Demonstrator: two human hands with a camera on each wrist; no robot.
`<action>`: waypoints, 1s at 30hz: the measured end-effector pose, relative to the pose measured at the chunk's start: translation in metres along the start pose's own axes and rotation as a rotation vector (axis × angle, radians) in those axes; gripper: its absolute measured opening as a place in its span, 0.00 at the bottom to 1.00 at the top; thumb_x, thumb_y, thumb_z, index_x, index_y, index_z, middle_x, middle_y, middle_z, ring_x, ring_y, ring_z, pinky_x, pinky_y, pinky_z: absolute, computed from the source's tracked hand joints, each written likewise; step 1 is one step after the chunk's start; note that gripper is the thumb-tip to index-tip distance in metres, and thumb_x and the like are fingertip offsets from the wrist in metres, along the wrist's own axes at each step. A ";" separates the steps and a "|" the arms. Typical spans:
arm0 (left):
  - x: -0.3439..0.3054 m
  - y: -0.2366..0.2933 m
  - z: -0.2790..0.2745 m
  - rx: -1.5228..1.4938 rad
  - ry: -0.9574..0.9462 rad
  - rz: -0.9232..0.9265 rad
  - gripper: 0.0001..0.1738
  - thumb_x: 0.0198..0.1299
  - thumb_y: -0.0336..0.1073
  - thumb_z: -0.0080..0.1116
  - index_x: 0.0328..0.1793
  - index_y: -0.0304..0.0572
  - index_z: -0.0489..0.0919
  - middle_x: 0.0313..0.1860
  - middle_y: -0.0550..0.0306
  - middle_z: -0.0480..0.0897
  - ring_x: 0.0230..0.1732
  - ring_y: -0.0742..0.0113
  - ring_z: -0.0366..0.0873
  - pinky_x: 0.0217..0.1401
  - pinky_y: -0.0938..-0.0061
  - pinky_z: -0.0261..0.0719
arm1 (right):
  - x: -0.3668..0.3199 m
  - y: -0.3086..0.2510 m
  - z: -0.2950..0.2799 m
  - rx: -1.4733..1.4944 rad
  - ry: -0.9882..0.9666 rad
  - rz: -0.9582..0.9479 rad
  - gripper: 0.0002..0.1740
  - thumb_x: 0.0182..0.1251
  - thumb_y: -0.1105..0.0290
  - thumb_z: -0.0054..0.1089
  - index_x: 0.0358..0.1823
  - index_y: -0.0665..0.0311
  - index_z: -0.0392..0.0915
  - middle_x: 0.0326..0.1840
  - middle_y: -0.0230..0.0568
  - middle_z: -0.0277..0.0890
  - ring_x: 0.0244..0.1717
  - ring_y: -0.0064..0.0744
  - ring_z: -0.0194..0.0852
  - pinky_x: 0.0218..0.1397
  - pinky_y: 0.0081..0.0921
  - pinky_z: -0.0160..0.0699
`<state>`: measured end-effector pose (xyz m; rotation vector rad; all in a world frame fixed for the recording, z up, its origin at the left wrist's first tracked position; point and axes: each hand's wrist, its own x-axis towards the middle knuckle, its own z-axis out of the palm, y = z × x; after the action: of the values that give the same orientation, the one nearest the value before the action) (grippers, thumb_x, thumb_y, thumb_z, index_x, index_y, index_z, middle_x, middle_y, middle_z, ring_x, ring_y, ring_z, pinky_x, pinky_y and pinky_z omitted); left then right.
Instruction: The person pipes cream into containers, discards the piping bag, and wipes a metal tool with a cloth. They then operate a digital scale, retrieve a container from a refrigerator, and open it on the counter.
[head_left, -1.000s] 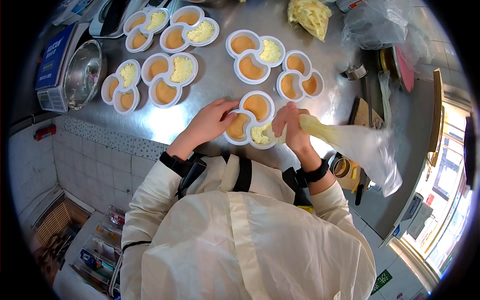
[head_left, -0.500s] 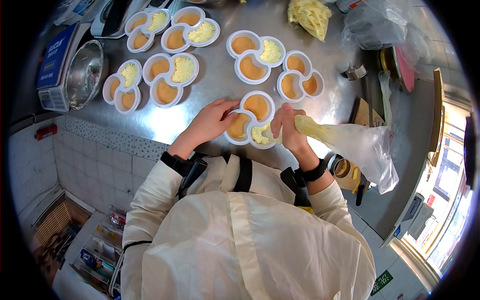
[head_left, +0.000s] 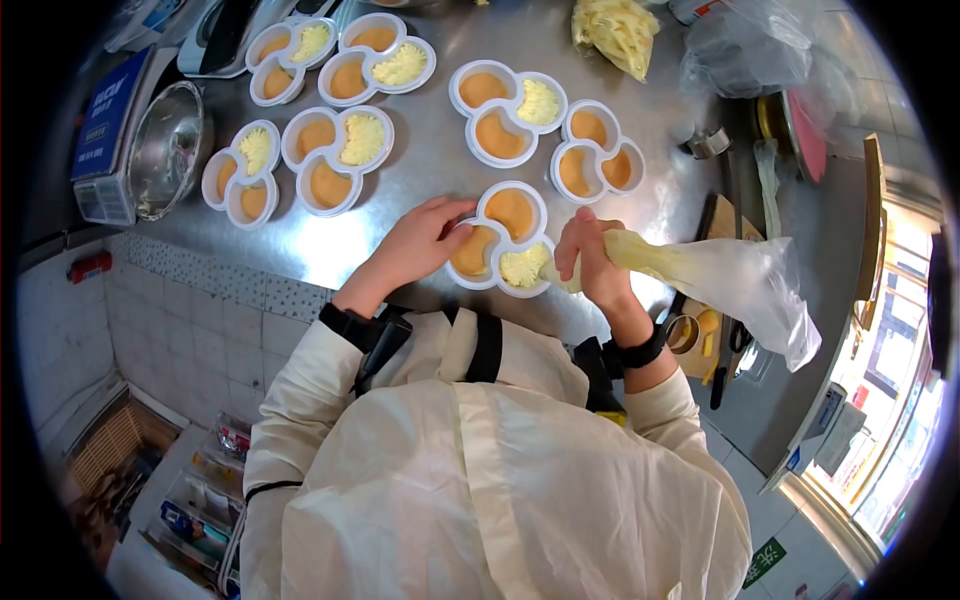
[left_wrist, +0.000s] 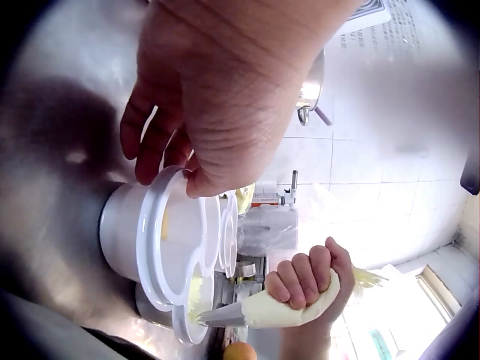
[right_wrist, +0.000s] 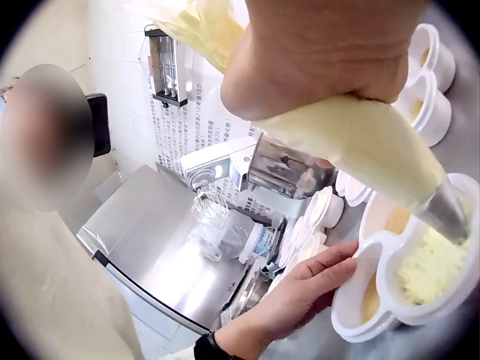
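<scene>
Only wrist views clearly show the metal nozzle [left_wrist: 223,315].

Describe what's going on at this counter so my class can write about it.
A person appears to be piping pale yellow filling into a three-part white cup. Their right grip holds the piping bag, its metal nozzle at the yellow compartment; their left grip touches the cup's edge. Its other two compartments hold orange filling. Beyond it, to the right, another cup shows orange in all three.
</scene>
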<state>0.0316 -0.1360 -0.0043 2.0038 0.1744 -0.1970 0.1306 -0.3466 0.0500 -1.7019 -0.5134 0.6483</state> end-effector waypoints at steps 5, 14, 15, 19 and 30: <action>0.000 0.003 -0.003 0.006 -0.014 -0.009 0.19 0.58 0.33 0.53 0.57 0.40 0.74 0.35 0.52 0.74 0.32 0.64 0.72 0.39 0.74 0.71 | 0.000 0.000 0.008 -0.049 0.011 0.149 0.35 0.74 0.61 0.27 0.06 0.64 0.65 0.07 0.35 0.63 0.14 0.25 0.60 0.24 0.21 0.62; 0.000 0.001 -0.001 0.007 0.005 -0.003 0.19 0.59 0.33 0.53 0.57 0.41 0.74 0.34 0.52 0.73 0.32 0.64 0.72 0.38 0.74 0.71 | 0.002 0.004 0.009 -0.161 -0.013 0.130 0.35 0.75 0.59 0.27 0.06 0.64 0.65 0.07 0.35 0.63 0.13 0.26 0.60 0.23 0.23 0.63; 0.000 0.003 -0.003 0.014 -0.029 -0.040 0.19 0.59 0.35 0.51 0.57 0.42 0.73 0.39 0.51 0.74 0.36 0.60 0.73 0.41 0.71 0.72 | 0.002 0.005 0.006 -0.160 -0.014 0.128 0.35 0.75 0.59 0.27 0.06 0.64 0.65 0.07 0.35 0.63 0.13 0.26 0.60 0.23 0.23 0.63; -0.004 0.005 -0.005 -0.014 -0.045 -0.076 0.18 0.60 0.36 0.51 0.56 0.41 0.74 0.42 0.50 0.76 0.40 0.56 0.74 0.44 0.69 0.72 | -0.006 -0.004 -0.018 0.343 0.074 -0.025 0.32 0.74 0.59 0.26 0.09 0.62 0.64 0.08 0.37 0.62 0.13 0.29 0.59 0.25 0.25 0.64; -0.035 -0.019 -0.030 0.106 0.167 -0.122 0.16 0.58 0.34 0.54 0.51 0.37 0.75 0.34 0.50 0.76 0.31 0.59 0.74 0.37 0.70 0.73 | -0.052 -0.013 -0.068 0.620 0.464 -0.123 0.28 0.73 0.55 0.32 0.13 0.59 0.57 0.08 0.33 0.53 0.10 0.26 0.52 0.22 0.26 0.62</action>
<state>-0.0048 -0.1025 -0.0008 2.1166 0.4010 -0.1178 0.1366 -0.4273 0.0814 -1.1626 -0.0652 0.2617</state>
